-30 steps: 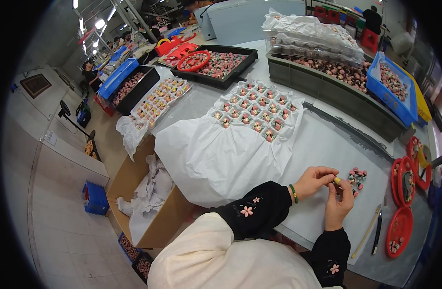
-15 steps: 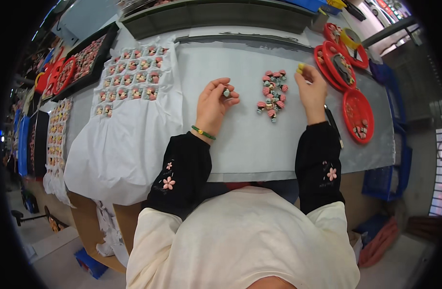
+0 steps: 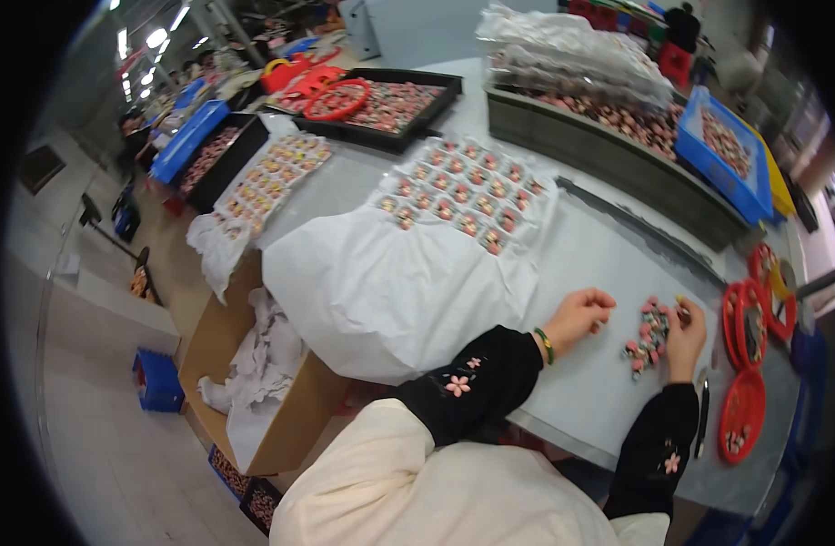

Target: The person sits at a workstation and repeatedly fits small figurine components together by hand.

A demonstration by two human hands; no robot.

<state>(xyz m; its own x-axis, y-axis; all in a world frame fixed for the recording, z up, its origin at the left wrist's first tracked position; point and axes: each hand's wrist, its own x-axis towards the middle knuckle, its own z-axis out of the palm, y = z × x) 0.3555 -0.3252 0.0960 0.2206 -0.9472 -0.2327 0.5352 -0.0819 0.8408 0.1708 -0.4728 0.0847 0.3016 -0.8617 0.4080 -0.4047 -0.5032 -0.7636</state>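
A cluster of small pink-topped figurines with grey-green parts (image 3: 648, 335) lies on the grey work sheet (image 3: 572, 400). At its right edge is my right hand (image 3: 686, 341), with yellow covers on the fingertips and the fingers closed on a small dark reddish figurine. Left of the cluster, my left hand (image 3: 577, 320) hovers apart from it, fingers curled together; what lies inside them is hidden. Farther left, a tray of pink figurines in rows of cells (image 3: 463, 191) has white tissue paper (image 3: 372, 282) over its near part.
Red dishes (image 3: 743, 414) and a dark pen-like tool (image 3: 702, 419) lie to the right. A long grey-green bin (image 3: 608, 159), a blue basket (image 3: 727, 155) and a black tray of figurines (image 3: 381, 109) stand at the back. A cardboard box (image 3: 290, 409) holds crumpled paper at the left.
The view has swung left, showing more of the room. My right hand has come down from beyond the cluster to its right edge. The small piece in my left fingers no longer shows clearly.
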